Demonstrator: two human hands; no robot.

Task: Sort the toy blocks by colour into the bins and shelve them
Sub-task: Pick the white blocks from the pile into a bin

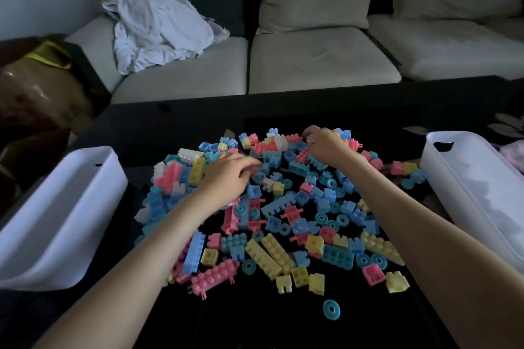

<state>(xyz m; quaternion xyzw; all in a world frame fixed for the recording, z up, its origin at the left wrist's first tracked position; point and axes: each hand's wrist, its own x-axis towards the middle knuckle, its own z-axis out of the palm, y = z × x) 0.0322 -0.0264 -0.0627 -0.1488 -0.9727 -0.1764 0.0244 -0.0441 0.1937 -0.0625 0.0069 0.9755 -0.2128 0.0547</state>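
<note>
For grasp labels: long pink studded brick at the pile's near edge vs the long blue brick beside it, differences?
Long pink studded plastic brick has small pegs jutting from its edges; long blue plastic brick looks plain-edged. Pink lies crosswise to the view, blue points away. Both are long and lie loose, ungripped.

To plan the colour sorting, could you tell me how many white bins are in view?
2. The left white bin sits left of the block pile; the right white bin sits right of it. Any more would be outside the frame.
</note>
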